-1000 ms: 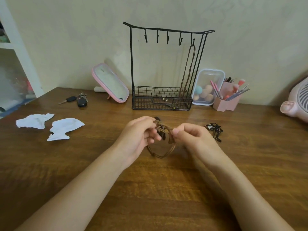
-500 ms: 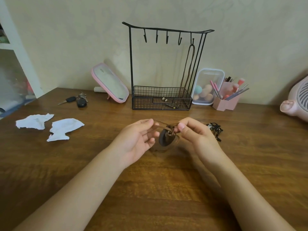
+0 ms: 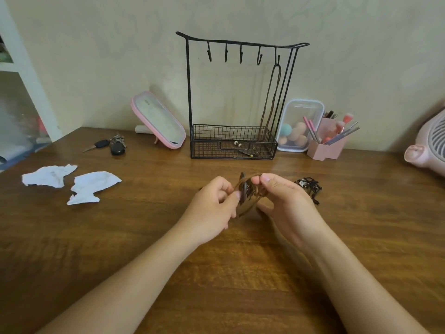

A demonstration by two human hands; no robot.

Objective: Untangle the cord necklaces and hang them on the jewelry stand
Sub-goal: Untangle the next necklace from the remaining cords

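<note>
A tangled brown cord necklace (image 3: 248, 194) with a dark flat pendant is held just above the table between both hands. My left hand (image 3: 212, 208) pinches it from the left, and my right hand (image 3: 286, 203) pinches the cord from the right and above. A black cord necklace (image 3: 309, 186) lies bunched on the table just right of my right hand. The black wire jewelry stand (image 3: 190, 92) stands at the back against the wall. One brown cord necklace (image 3: 271, 100) hangs from its rightmost hook down into the basket.
A pink mirror (image 3: 159, 119) leans left of the stand. Keys (image 3: 113, 145) and two crumpled tissues (image 3: 94, 186) lie to the left. A clear box of sponges (image 3: 297, 124), a pink brush holder (image 3: 327, 145) and a pink fan (image 3: 431, 143) sit to the right.
The hands have turned the brown necklace between them; the pendant now stands on edge and the loop that hung below is pulled up closer to the fingers.
</note>
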